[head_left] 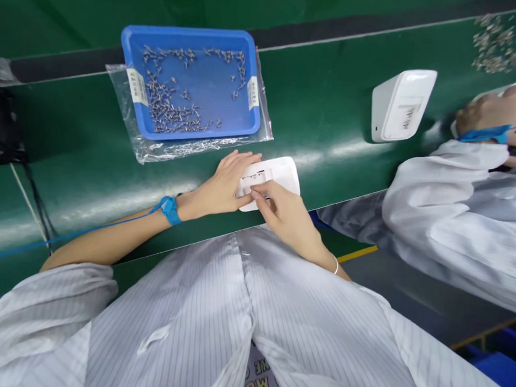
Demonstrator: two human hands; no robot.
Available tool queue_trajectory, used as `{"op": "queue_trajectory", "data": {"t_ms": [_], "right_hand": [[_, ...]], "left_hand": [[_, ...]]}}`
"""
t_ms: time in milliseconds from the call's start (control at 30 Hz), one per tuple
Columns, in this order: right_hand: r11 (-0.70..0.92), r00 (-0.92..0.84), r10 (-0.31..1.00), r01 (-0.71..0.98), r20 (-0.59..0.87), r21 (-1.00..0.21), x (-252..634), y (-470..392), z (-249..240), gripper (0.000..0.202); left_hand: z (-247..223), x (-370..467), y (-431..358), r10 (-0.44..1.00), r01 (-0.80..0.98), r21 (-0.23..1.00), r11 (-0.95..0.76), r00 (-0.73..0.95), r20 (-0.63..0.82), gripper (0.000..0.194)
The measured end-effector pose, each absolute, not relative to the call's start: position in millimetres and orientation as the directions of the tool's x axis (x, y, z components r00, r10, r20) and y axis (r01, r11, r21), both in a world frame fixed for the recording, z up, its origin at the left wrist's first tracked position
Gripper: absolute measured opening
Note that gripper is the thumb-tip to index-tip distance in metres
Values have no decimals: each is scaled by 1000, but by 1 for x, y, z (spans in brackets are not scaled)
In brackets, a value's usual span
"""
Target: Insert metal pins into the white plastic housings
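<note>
Mid-frame: left hand (224, 184) flattened on small white plastic housing (279, 174), pinning it; right hand (283, 211) pinched at its labelled edge, perhaps holding a screw; blue screw tray (252, 123) within reach above.

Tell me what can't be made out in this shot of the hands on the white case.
Head view only:
- White case: its near part is covered by the left hand and right hand.
- Whatever the right fingertips pinch: too small to tell.
- Labels on the blue tray: print unreadable.
- Second white unit: label blurred.
- Co-worker: cut off by the right edge.
</note>
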State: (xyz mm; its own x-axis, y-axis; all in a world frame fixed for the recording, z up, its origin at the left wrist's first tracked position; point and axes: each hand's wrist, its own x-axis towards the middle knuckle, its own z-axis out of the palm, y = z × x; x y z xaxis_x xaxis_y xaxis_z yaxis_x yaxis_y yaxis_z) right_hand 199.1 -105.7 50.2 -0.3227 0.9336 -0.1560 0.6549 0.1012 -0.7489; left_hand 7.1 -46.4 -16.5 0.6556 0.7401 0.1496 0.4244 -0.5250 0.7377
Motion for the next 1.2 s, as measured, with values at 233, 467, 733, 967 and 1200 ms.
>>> {"op": "queue_trajectory", "data": {"t_ms": [233, 467, 733, 967, 1200], "right_hand": [[263, -355, 926, 849, -126, -459, 194, -86, 46, 21], [245, -295, 951, 899, -89, -364, 187, -91, 38, 11], [292, -324, 946, 881, -27, -373, 191, -97, 36, 21], [276, -311, 950, 864, -15, -422, 192, -96, 32, 20], [285, -338, 939, 870, -65, -402, 188, -93, 38, 24]], "left_hand": [[-9, 7, -45, 643, 358, 755, -549, 758, 108, 86], [-7, 10, -44, 652, 384, 776, -500, 757, 46, 87], [-8, 12, -46, 692, 383, 809, -445, 721, 40, 85], [-2, 12, -46, 728, 392, 869, -303, 684, -55, 80], [0, 9, -46, 692, 366, 865, -342, 721, -32, 82]]}}
